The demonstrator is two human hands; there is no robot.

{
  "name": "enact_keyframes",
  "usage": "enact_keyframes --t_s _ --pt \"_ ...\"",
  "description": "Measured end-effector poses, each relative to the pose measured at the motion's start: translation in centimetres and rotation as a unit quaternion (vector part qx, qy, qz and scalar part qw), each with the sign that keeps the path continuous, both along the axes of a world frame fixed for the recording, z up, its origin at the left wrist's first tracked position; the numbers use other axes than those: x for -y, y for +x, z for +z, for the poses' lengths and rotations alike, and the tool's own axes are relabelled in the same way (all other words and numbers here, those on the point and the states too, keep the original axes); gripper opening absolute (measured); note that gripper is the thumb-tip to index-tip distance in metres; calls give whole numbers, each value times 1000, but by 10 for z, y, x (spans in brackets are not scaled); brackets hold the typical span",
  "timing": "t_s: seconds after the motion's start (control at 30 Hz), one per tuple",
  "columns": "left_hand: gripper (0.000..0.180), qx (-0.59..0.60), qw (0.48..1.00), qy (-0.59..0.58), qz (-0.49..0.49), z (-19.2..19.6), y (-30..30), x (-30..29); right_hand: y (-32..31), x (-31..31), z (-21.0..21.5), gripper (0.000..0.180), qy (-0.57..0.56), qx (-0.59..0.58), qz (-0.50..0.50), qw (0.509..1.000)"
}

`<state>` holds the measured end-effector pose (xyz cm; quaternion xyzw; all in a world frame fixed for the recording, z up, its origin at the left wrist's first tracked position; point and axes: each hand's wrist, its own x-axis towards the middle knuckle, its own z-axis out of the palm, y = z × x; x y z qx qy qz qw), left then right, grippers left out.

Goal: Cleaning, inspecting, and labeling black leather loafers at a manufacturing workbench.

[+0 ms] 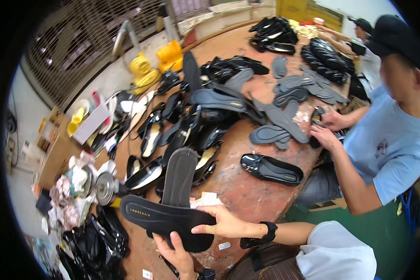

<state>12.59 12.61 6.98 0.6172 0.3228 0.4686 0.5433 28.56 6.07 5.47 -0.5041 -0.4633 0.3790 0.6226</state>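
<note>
My right hand [226, 224] pinches the heel end of a black insole [163, 217] with small gold lettering, its thumb on top. From below, my left hand [176, 254] grips the same insole at its near edge. A grey insole [179, 172] sticks up from behind it; whether a hand also holds this one, I cannot tell. A finished black patent flat shoe [271, 169] with an insole inside lies to the right of my hands. Beyond my hands lie many black shoes [151, 135] in a heap.
Grey insoles [284, 116] are scattered on the brown table [247, 210]. Across from me, a person in a light blue shirt [378, 154] works on a shoe. Yellow machines [144, 72] stand at the back left, a metal tape roll [106, 184] nearer. More black shoes [98, 235] lie lower left.
</note>
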Motion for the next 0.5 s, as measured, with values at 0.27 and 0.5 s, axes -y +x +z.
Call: enact_keyframes --t_s 0.27,0.5 --pt "46 -162 976 69 132 7 -57 1 138 -44 71 60 105 -163 -109 975" --pt "52 -392 885 124 220 -52 -135 36 225 -58 36 100 49 -138 -409 901"
